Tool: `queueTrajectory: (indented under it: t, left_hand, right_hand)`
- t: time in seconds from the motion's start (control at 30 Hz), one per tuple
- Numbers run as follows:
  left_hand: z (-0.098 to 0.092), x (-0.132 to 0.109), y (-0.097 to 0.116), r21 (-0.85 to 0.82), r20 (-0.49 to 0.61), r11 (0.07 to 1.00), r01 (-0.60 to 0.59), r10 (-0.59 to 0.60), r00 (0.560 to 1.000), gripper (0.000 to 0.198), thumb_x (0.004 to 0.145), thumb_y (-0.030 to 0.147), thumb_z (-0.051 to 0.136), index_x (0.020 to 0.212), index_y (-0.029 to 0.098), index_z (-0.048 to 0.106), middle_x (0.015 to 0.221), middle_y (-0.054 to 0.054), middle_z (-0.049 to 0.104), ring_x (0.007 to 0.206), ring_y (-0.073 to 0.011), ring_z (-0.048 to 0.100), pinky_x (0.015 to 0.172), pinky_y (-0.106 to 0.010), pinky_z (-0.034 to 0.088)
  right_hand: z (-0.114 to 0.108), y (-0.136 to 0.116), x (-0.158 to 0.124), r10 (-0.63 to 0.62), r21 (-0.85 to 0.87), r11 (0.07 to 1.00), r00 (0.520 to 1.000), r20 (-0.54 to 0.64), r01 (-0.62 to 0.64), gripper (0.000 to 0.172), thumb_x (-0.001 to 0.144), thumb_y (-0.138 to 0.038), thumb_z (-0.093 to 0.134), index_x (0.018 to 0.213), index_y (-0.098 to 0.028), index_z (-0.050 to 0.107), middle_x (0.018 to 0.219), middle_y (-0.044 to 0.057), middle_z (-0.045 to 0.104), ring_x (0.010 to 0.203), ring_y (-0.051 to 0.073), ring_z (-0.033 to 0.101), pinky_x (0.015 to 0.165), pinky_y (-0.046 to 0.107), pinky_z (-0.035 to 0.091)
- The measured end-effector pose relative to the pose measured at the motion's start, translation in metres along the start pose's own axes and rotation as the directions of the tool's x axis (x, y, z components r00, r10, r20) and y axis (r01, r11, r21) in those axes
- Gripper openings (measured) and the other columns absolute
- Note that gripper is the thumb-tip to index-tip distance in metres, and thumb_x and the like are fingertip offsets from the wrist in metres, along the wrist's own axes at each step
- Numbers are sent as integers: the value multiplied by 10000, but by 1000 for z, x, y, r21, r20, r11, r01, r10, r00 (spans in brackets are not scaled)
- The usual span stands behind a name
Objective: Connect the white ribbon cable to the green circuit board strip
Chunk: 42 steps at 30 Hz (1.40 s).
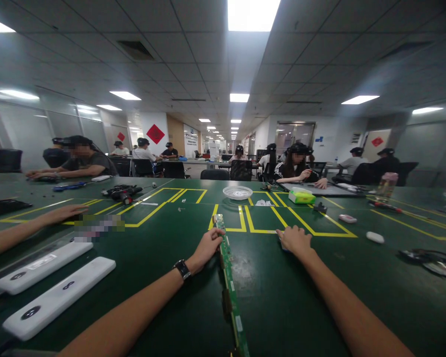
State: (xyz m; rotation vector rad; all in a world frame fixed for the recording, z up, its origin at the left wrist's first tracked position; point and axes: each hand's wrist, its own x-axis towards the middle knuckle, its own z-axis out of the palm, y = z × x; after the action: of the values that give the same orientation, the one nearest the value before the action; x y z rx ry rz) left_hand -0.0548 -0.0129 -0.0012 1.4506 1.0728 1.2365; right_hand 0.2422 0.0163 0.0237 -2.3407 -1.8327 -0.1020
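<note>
1. At the far left, another person's hand [61,214] lies flat on the green table [319,307], its forearm coming in from the left edge.
2. Two long white bars [55,297] lie side by side on the near left of the table, close to each other and well apart from the hands in the middle.
3. The left hand [208,246], with a watch [182,269] on its wrist, holds a long narrow green circuit strip [228,277]. Its grip is closed on the strip's left edge, near the far end.
4. The strip lies flat on the table, running from the near edge away from the person, between the two forearms.
5. Farther back, a white round dish [237,192] stands inside the yellow tape lines.
6. The right hand [295,239] rests palm down on the table just right of the strip, apart from it. I cannot tell whether its grip has anything under it.
7. Behind it a green box [302,197] sits on the table, and a small white oval piece [375,237] lies farther right.
</note>
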Motion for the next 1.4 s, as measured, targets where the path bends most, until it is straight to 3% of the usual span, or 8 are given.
queueTrajectory:
  t: [0.1, 0.2, 0.37, 0.53, 0.7, 0.83, 1.03, 1.4]
  left_hand:
    - [0, 0, 1, -42, -30, 998, 37, -38, 999, 227, 723, 145, 547, 948, 165, 568, 558, 81, 431, 471, -76, 427, 462, -170, 339]
    - [-2, -1, 2, -98, -40, 992, 77, -81, 996, 269, 748, 150, 530, 1015, 184, 548, 564, 75, 463, 464, -81, 456, 457, -169, 356]
    - [-1, -5, 5, -176, -65, 979, 107, -120, 991, 335, 805, 307, 609, 1099, 205, 486, 632, 46, 573, 508, -102, 544, 502, -188, 422]
    - [3, -8, 5, -231, -49, 969, 88, -102, 994, 578, 778, 333, 688, 1253, 192, 392, 719, 15, 641, 560, -109, 583, 535, -196, 449]
    - [6, -8, 6, -237, 14, 965, 113, -113, 994, 413, 793, 338, 660, 1126, 130, 534, 757, -28, 668, 624, -127, 615, 580, -215, 473]
    - [6, -7, 4, -225, 47, 972, 70, -61, 997, 282, 795, 365, 634, 943, 126, 622, 784, -38, 674, 664, -137, 619, 616, -224, 478]
    - [7, -7, 3, -183, 10, 982, 38, -37, 999, 262, 821, 356, 587, 968, 140, 609, 809, -29, 667, 725, -149, 615, 664, -232, 475]
    - [6, -8, 1, -122, 9, 992, 0, 1, 1000, 274, 848, 384, 528, 998, 160, 575, 842, -18, 629, 748, -144, 588, 674, -223, 457]
  right_hand:
    - [6, 5, 2, -26, -3, 1000, 998, 65, 26, 561, 919, -500, 359, 1158, -65, 622, 1229, 277, 542, 1120, 416, 506, 843, 546, 382]
    - [12, -18, -10, -217, 26, 976, 974, 60, 216, 504, 913, -513, 371, 1119, -142, 641, 1238, 211, 558, 1126, 363, 515, 860, 482, 397]
    - [17, -68, -44, -588, 161, 795, 808, -32, 585, 324, 898, -406, 445, 1029, -184, 642, 1115, 120, 620, 1047, 254, 546, 871, 347, 392]
    - [15, -86, -64, -722, 261, 651, 688, -81, 713, 253, 834, -267, 526, 1047, -177, 629, 1060, 90, 621, 1015, 212, 534, 880, 294, 371]
    - [11, -81, -65, -645, 204, 736, 760, -76, 645, 456, 809, -294, 527, 1237, -143, 568, 1244, 141, 535, 1127, 265, 471, 945, 358, 352]
    - [15, -84, -67, -583, 149, 799, 811, -48, 583, 477, 865, -454, 462, 1188, -133, 605, 1223, 171, 546, 1137, 309, 460, 926, 417, 366]
    - [19, -94, -73, -463, 67, 878, 876, -134, 474, 558, 889, -559, 409, 1144, -107, 617, 1199, 224, 539, 1153, 350, 441, 925, 468, 337]
    - [9, -76, -54, -573, 352, 767, 820, 0, 536, 349, 685, -394, 683, 938, -157, 641, 996, 94, 591, 945, 229, 534, 777, 291, 388]
